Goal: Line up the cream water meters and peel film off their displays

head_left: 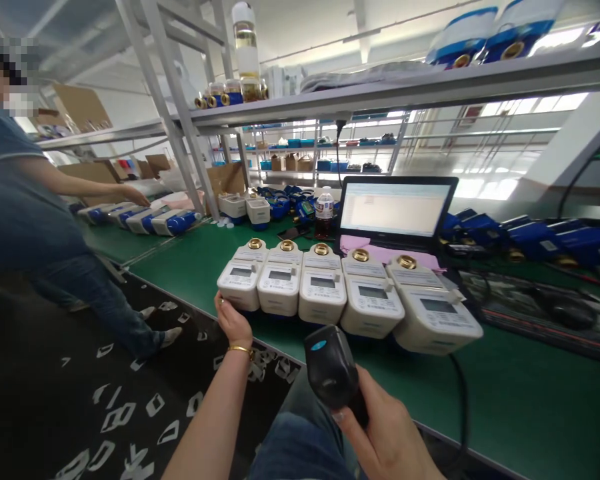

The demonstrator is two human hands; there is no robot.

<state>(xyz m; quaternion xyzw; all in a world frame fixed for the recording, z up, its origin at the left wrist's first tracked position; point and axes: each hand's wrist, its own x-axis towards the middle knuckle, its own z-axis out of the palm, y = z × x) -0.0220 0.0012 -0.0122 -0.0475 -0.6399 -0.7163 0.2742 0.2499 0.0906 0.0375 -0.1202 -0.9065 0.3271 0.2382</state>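
A green table (530,393) with a row of meters near its front edge.
Five pale meters (323,303) with brass-coloured fittings sit side by side on it. Behind them are an open laptop (395,208) and a bottle (325,215) with dark liquid at the bottom; farther left, two pale housings (258,211) and a heap of blue parts (280,205). Blue units (540,241) line the right rear.

Bottle (325,208), dark drink inside; tall flask (245,50) on upper shelf (380,95); white scraps (119,418) on dark floor (25,380).
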